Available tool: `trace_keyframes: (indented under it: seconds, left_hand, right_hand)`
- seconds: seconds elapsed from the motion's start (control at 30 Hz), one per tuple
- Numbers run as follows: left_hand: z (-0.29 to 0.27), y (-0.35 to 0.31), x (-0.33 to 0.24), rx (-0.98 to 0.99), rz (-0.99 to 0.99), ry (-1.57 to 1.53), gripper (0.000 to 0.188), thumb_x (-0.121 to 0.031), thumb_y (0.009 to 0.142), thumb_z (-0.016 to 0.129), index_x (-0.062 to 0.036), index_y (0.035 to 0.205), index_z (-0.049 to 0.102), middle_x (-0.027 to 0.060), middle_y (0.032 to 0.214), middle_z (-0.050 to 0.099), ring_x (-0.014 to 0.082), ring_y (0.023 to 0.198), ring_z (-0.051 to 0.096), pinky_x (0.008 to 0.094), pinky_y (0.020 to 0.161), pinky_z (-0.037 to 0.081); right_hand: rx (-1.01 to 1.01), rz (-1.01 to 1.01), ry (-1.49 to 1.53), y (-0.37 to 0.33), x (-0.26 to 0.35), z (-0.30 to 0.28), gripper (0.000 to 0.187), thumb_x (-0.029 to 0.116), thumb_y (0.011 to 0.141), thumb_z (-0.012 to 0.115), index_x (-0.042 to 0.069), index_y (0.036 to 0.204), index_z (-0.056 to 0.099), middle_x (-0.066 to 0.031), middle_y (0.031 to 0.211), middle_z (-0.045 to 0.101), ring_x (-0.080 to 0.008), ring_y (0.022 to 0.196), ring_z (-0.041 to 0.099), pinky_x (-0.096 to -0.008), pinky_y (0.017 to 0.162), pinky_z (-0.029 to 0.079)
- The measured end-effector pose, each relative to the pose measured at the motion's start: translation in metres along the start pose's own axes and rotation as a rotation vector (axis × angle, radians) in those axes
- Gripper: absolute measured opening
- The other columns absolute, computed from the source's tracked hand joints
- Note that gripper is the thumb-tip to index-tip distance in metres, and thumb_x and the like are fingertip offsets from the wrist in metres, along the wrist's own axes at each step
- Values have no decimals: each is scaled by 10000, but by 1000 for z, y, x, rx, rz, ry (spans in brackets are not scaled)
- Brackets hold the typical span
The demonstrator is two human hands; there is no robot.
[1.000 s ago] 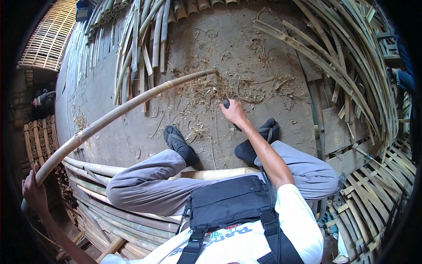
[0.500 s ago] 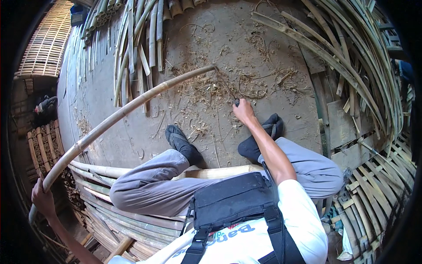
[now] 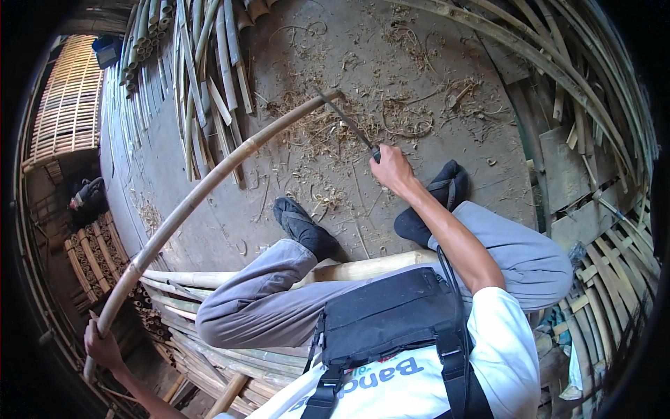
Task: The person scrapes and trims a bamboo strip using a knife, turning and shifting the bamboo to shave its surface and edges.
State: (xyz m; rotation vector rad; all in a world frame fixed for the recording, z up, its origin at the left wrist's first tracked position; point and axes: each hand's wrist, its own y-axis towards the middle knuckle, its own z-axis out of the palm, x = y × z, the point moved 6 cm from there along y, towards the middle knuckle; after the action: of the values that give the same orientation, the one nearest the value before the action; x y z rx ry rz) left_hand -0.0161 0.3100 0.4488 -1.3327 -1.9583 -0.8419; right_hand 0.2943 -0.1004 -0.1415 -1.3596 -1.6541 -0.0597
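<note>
A long bamboo pole [image 3: 195,189] slants from the lower left up to the middle of the floor. Near its lower end my left hand [image 3: 102,345] is closed around it. My right hand [image 3: 392,167] grips the dark handle of a long, narrow knife [image 3: 351,126]. The blade points up and left, and its tip part crosses the pole's far end; whether it touches the bamboo I cannot tell. Fine shavings [image 3: 328,140] lie around and beneath that end.
Split bamboo strips [image 3: 227,49] lie at the back left, and longer curved strips [image 3: 537,63] at the right. Tied bundles [image 3: 95,255] stand at the left. Bamboo poles [image 3: 209,281] run under my legs. My feet in dark socks [image 3: 305,227] rest on the grey floor [image 3: 279,174].
The knife blade, hardly visible before, now shows across the pole's far end. My right hand has turned with it. The whole view has shifted somewhat.
</note>
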Motion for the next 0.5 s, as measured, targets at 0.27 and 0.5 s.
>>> trace_keyframes:
  seconds: [0.27,0.5]
  left_hand:
    - [56,-17,-13,79,-43,-80,82,-48,808,568,34,811,563,194,713,515,394,688,533,468,634,414]
    - [122,-31,36,253,-81,-60,249,-57,744,602,47,968,642,215,903,647,405,853,607,450,778,472]
  right_hand:
    - [33,126,44,15,-28,2,293,246,870,624,-30,966,601,-255,848,662,-409,819,670,-465,715,553]
    - [83,40,205,5,-6,17,232,202,868,604,-19,916,552,-234,682,626,-396,657,655,-480,598,523]
